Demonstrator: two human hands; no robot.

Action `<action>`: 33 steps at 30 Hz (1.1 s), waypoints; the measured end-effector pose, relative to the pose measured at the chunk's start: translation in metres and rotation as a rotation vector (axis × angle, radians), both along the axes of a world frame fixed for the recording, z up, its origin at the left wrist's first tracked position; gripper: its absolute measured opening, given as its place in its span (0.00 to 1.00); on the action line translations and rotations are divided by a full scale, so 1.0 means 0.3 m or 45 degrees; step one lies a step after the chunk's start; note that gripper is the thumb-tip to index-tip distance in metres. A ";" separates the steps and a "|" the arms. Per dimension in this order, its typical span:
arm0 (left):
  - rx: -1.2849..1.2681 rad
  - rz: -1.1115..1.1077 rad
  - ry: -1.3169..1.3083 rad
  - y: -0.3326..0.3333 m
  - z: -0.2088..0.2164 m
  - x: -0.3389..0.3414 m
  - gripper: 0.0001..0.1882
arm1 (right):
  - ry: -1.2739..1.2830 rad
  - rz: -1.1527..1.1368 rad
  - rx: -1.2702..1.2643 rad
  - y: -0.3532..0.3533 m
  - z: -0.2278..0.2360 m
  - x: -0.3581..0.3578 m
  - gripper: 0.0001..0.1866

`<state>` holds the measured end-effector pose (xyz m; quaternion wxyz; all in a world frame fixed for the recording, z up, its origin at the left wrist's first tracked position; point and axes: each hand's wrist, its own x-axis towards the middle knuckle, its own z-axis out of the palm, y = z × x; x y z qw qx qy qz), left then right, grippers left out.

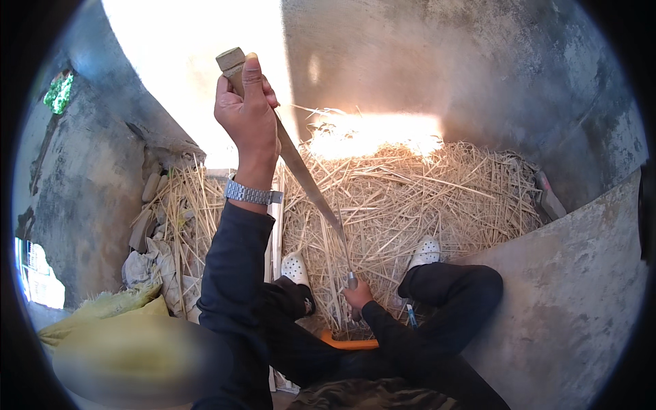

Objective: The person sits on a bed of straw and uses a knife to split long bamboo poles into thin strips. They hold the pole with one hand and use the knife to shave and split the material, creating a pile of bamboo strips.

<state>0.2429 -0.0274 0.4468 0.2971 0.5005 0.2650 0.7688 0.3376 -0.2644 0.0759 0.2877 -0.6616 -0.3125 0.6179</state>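
My left hand point(249, 113), raised at the upper left, is closed around the thick end of a long tapering piece that looks like wood point(305, 181). A notched, blocky head tops it above my thumb. The piece slants down toward my lower right hand point(358, 295), which is closed between my knees. From that fist sticks up a handled tool with a grey collar point(352, 279) and a narrow metal shaft. Its shaft meets or overlaps the thin lower end of the piece; I cannot tell whether they touch or are joined.
Loose straw point(410, 198) covers the ground ahead, around my white clogs point(295, 268). A yellow sack point(119, 307) lies left, beside rubble. Below my right hand is an orange edge point(350, 344). Concrete walls point(444, 68) stand close, with glaring sunlight on the back one.
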 end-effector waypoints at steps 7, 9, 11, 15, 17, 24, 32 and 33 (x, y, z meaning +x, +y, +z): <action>-0.026 0.041 -0.059 0.049 -0.016 -0.049 0.15 | -0.277 -0.102 0.823 0.048 0.037 -0.104 0.08; -0.035 0.020 -0.090 0.065 -0.008 -0.030 0.14 | -0.308 -0.059 0.275 0.003 -0.292 -0.034 0.11; -0.053 0.038 -0.087 0.066 -0.013 -0.061 0.12 | -0.266 0.057 -0.143 -0.041 -0.406 0.037 0.15; -0.074 0.123 -0.046 0.073 -0.039 -0.089 0.12 | -0.165 0.081 -0.013 -0.055 -0.338 0.021 0.17; -0.082 0.163 -0.057 0.093 -0.033 -0.114 0.12 | -0.152 0.095 0.194 0.004 -0.145 -0.021 0.17; -0.165 0.265 -0.151 0.104 -0.024 -0.124 0.12 | -0.438 0.090 -0.124 -0.145 -0.462 0.084 0.18; -0.159 0.167 -0.086 0.077 -0.008 -0.135 0.13 | -0.375 0.125 -0.194 -0.005 -0.176 0.077 0.18; -0.142 0.156 -0.080 0.066 -0.006 -0.131 0.13 | -0.375 0.127 -0.043 -0.012 -0.178 0.081 0.18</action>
